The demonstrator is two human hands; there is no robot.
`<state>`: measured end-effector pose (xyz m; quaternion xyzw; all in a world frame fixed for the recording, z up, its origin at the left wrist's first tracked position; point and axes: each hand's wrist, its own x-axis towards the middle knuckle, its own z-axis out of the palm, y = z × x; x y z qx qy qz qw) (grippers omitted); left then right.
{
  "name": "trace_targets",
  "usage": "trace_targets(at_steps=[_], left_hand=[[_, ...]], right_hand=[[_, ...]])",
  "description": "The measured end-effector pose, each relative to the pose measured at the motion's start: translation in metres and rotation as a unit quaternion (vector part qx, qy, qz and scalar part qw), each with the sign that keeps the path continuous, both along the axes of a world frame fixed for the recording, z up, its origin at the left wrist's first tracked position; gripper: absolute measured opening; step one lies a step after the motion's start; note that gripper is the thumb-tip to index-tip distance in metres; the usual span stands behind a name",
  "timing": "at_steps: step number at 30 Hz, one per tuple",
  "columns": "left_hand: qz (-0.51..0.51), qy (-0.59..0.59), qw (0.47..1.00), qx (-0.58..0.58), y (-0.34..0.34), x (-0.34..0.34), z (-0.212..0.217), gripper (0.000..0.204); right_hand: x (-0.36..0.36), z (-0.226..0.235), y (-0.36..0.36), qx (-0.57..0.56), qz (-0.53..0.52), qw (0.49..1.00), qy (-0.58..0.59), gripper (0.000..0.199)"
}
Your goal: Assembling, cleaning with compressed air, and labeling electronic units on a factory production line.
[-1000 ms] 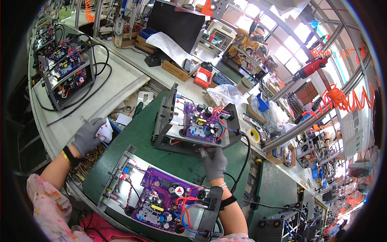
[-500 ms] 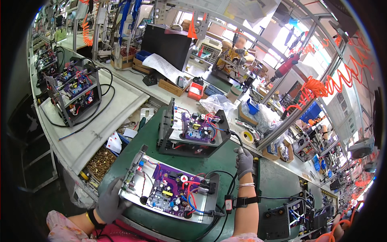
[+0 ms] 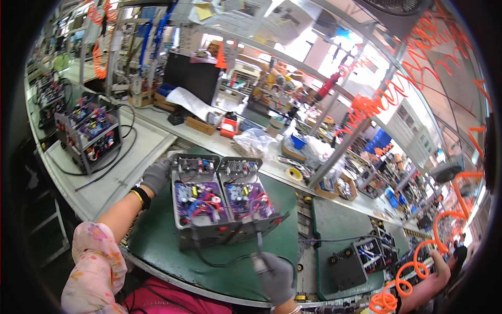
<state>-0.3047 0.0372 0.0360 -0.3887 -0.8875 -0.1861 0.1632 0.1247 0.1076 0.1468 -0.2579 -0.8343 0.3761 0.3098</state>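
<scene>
My right hand (image 3: 277, 276), blurry, looks curled round a bendy cord (image 3: 259, 242); my left hand (image 3: 156, 178) is at the far corner of the left box (image 3: 210, 236), how open I cannot tell. I think I'm moving the cord, which needs gentle guiding. Right box (image 3: 269, 225) sits alongside, stiff and dark, on the smooth green mat (image 3: 157, 238)

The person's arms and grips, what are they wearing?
The left grip and right grip wear grey gloves. The left arm has a black band, a yellow band and a pale pink flowery sleeve. The right arm shows only a pale band.
</scene>
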Motion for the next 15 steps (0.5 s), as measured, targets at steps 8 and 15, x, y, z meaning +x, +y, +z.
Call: trace_targets(at_steps=[8,15], left_hand=[[-0.044,-0.053,0.997,-0.042,0.059,-0.039,-0.01,0.037],[-0.137,-0.296,0.932,0.157,-0.034,-0.016,0.089,0.038]], right_hand=[[0.015,-0.053,-0.059,0.08,-0.025,0.996,-0.01,0.044],[0.125,-0.107,-0.091,-0.202,-0.252,0.934,0.151,0.018]])
